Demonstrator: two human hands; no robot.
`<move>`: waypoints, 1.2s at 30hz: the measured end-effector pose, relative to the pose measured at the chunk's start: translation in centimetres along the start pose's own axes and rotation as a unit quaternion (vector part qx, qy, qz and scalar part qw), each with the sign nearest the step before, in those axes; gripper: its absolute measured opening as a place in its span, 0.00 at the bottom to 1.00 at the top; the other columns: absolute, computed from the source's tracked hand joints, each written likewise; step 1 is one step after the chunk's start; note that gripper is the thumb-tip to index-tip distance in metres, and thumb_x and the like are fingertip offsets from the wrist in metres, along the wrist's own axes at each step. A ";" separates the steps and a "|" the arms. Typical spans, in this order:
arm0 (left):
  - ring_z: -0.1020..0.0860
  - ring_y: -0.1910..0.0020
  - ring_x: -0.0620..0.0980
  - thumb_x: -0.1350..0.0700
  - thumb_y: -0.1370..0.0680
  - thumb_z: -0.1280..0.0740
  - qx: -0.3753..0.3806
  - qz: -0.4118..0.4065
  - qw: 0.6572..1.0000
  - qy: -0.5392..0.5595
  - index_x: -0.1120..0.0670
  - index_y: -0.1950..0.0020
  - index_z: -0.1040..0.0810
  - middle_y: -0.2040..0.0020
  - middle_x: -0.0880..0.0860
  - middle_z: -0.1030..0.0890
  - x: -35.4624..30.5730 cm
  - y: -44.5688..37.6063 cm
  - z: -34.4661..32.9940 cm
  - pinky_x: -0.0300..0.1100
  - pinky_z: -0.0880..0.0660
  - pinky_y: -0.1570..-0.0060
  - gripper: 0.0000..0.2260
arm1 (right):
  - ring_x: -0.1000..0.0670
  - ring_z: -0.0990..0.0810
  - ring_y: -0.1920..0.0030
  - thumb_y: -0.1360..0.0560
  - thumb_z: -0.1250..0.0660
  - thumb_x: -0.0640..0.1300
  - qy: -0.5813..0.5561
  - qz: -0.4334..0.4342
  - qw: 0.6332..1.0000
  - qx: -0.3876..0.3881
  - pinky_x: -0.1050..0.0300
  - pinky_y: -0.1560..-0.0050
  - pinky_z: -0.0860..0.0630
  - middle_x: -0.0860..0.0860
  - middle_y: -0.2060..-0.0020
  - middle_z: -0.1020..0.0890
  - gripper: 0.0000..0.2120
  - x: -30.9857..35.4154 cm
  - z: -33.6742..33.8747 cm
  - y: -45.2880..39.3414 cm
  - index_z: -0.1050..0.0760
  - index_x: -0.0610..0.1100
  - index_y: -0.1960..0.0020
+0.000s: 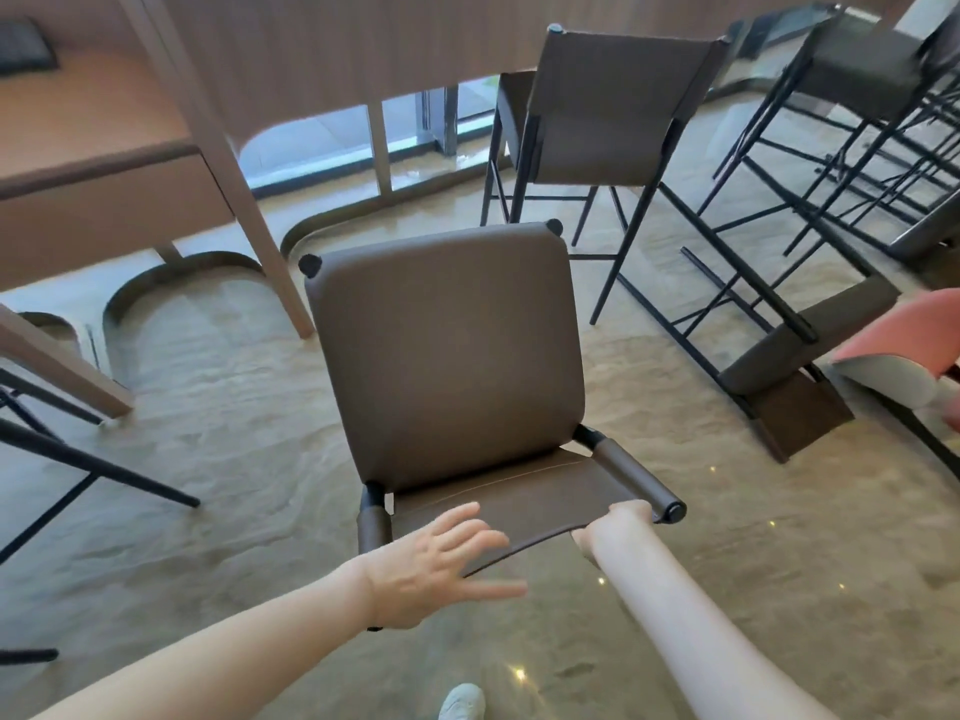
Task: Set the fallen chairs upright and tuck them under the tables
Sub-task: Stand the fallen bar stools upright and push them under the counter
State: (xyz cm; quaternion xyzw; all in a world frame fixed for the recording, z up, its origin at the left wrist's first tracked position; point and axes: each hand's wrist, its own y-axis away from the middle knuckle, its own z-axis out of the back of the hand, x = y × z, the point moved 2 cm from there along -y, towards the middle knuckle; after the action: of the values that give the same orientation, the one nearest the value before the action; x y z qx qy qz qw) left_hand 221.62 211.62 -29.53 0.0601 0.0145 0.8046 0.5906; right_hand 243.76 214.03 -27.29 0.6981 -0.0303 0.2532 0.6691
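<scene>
pink chair [904,345] cut off, shoe [462,701] cropped

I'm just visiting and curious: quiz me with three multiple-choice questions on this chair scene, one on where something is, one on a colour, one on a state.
1. Where does the right hand grip the near chair?
A. the right end of its backrest's top edge
B. a front leg
C. the middle of the seat

2. What colour is the near chair's seat?
A. white
B. brown
C. blue

3. How does the tall stool at right lie?
A. upright
B. tipped over on the floor
C. stacked on a table

Answers:
1 A: the fingers curl round the backrest edge beside the right post.
2 B: the seat pad is plain brown.
3 B: its seat rests on the floor and its legs slant up.
</scene>
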 end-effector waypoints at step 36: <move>0.21 0.53 0.59 0.48 0.19 0.46 0.123 0.300 0.941 0.101 0.53 0.35 0.28 0.51 0.54 0.18 16.2 -1.1 6.2 0.47 0.26 0.56 0.17 | 0.54 0.22 0.39 0.25 0.36 0.42 0.804 0.489 0.192 0.278 0.63 0.39 0.28 0.57 0.41 0.19 0.18 8.2 -17.7 2.7 0.21 0.56 0.39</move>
State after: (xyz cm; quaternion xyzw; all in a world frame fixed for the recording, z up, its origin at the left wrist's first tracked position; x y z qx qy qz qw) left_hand 218.62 227.06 -22.19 0.0523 0.1536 0.9382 0.3056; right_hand 244.33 232.95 -22.04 0.1017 0.2609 0.9456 -0.1657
